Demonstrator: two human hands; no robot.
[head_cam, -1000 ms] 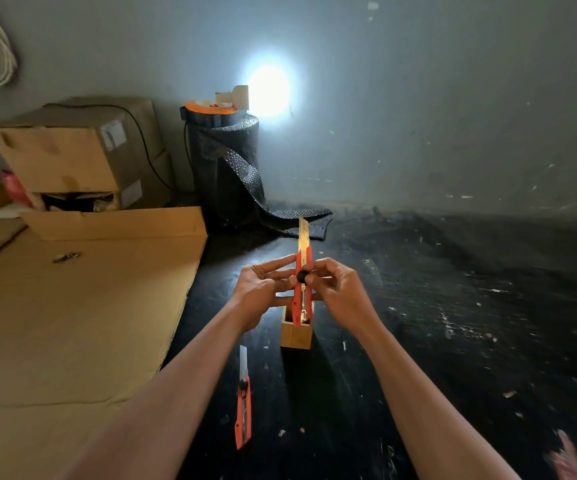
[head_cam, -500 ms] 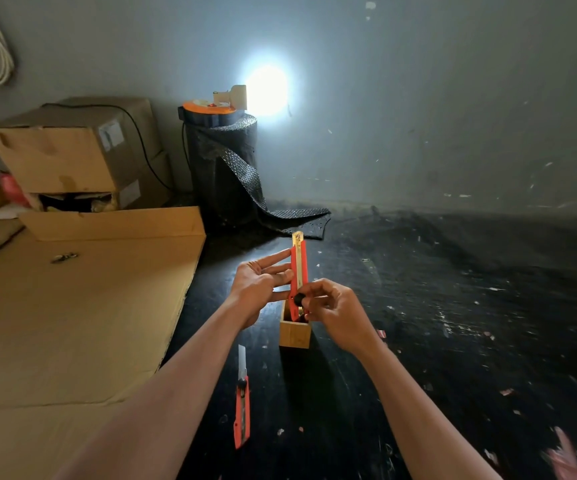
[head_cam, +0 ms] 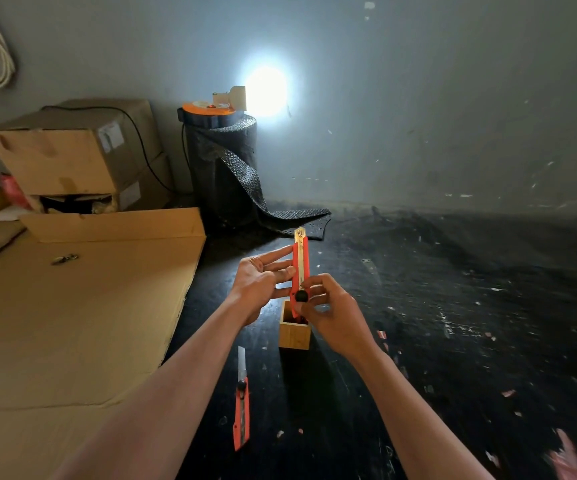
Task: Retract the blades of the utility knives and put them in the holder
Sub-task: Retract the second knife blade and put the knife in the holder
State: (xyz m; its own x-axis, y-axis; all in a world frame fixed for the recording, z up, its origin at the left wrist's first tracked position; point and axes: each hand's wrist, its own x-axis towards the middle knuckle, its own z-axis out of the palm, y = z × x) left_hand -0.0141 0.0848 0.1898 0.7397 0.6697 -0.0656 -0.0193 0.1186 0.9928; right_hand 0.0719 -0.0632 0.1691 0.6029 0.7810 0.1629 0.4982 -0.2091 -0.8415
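Observation:
An orange utility knife (head_cam: 300, 261) stands upright over the open wooden holder (head_cam: 294, 335), its blade drawn back so only a short tip shows at the top. My right hand (head_cam: 328, 313) pinches its lower end at the black slider knob. With fingers spread, my left hand (head_cam: 262, 282) rests against the knife's left side. The knife's bottom end is at the holder's mouth, where something red shows inside. A second orange utility knife (head_cam: 242, 407) lies on the dark floor near my left forearm, its blade extended and pointing away from me.
Flat cardboard sheets (head_cam: 72, 306) cover the floor at left, with a small metal item (head_cam: 64, 259) on them. Stacked cardboard boxes (head_cam: 72, 154) and a black roll (head_cam: 223, 168) topped by an orange reel stand by the wall. The dark floor at right is littered with scraps.
The held knife's long blade has slid back into its body. My right hand moved down the handle with the slider, and the knife's lower end now sits at the holder's mouth.

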